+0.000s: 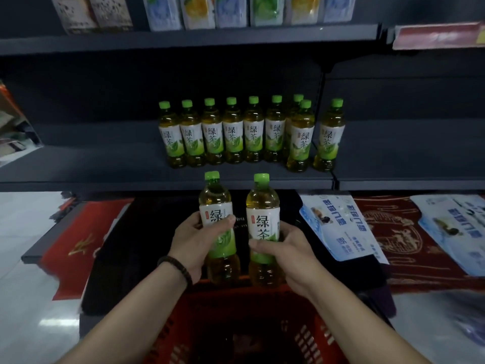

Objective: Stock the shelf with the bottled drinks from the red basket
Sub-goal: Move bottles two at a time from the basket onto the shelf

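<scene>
The left hand (195, 239) is closed around the label of one green-tea bottle (217, 206); the right hand (282, 252) is closed around a second green-tea bottle (262, 206). Both bottles are upright, side by side but apart, above the far rim of the red basket (252, 306). A dark beaded bracelet (176, 266) sits on the left wrist.

Beyond the caps lies the front edge of the dark shelf (105, 169). On it stands a row of matching bottles (233, 132), with one bottle in front near the right end and one standing apart further right. Shelf surface left of the row and in front of it is bare. Pouches (199, 11) fill the upper shelf. Red mats (409, 237) and blue packets (338, 227) lie below, right of the basket.
</scene>
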A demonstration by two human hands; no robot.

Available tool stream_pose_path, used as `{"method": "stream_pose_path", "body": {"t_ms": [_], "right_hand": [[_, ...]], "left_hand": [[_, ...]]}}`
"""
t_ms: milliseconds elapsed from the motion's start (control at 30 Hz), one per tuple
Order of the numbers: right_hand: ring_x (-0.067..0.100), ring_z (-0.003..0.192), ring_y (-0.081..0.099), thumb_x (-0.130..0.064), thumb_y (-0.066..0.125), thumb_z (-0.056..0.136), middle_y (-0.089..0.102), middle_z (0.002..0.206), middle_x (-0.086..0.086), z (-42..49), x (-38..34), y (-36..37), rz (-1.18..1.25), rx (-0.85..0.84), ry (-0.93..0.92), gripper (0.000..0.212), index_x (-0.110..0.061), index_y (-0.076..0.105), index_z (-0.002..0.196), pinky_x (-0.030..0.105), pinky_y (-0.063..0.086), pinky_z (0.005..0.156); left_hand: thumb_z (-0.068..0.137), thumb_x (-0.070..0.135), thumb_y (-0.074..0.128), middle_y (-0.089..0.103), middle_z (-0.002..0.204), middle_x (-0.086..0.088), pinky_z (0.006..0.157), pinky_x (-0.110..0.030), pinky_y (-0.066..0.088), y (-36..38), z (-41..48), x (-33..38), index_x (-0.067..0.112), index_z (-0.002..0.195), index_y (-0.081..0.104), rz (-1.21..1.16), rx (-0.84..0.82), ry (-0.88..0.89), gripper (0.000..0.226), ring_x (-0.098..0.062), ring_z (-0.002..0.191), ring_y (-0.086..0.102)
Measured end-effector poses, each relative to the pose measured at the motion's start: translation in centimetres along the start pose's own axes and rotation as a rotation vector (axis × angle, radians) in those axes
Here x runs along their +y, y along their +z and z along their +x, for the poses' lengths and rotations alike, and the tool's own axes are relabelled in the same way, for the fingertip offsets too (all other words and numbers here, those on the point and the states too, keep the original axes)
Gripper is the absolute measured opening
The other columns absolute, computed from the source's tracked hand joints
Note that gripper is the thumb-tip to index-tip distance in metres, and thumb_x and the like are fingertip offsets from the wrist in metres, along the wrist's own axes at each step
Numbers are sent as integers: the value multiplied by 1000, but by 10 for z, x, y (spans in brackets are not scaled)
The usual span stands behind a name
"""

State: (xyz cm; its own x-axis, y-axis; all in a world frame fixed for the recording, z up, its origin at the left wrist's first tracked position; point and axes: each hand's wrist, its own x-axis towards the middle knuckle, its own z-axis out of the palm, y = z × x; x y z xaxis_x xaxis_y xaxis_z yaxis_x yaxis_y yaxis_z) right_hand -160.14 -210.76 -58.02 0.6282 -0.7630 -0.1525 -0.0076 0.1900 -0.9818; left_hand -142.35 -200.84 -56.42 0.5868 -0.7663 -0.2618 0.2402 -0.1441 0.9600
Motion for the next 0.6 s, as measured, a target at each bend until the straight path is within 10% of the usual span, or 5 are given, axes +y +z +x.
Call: {"method": "stream_pose_path", "body": {"t_ms": [167, 333, 433, 600], "right_hand": [[3, 99, 75, -12, 91, 77, 79, 107, -8, 32, -26, -6, -180, 103, -217, 56, -28, 63, 123, 26, 63, 82], [0, 101, 70, -21, 89, 81, 75, 110, -11, 93, -65, -19, -363, 192, -398, 50, -29, 59, 121, 29, 60, 88], [4, 109, 66, -25, 87, 81, 69, 120, -7, 131, -80, -29, -454, 274, -519, 54, -28, 61, 129, 30, 57, 96], [13, 120, 58, -23, 87, 82, 61, 125, -10, 174, -74, -47, -464, 390, -612, 54, -34, 62, 129, 41, 51, 104]], "left_hand": [[73, 33, 96, 81, 109, 2, 95, -49, 62, 17, 35, 20, 25, 116, 72, 120, 15, 130, 50, -20, 103, 78], [55, 48, 100, 78, 120, 6, 93, -50, 62, 42, 87, 54, 29, 126, 67, 45, 11, 196, 80, -18, 110, 75], [78, 36, 93, 72, 129, 12, 83, -36, 55, 57, 118, 74, 33, 136, 61, 107, -6, 302, 67, -13, 115, 68], [77, 44, 91, 72, 128, 11, 104, -52, 55, 72, 174, 90, 40, 131, 60, 244, 96, 399, 62, -18, 120, 67]]}}
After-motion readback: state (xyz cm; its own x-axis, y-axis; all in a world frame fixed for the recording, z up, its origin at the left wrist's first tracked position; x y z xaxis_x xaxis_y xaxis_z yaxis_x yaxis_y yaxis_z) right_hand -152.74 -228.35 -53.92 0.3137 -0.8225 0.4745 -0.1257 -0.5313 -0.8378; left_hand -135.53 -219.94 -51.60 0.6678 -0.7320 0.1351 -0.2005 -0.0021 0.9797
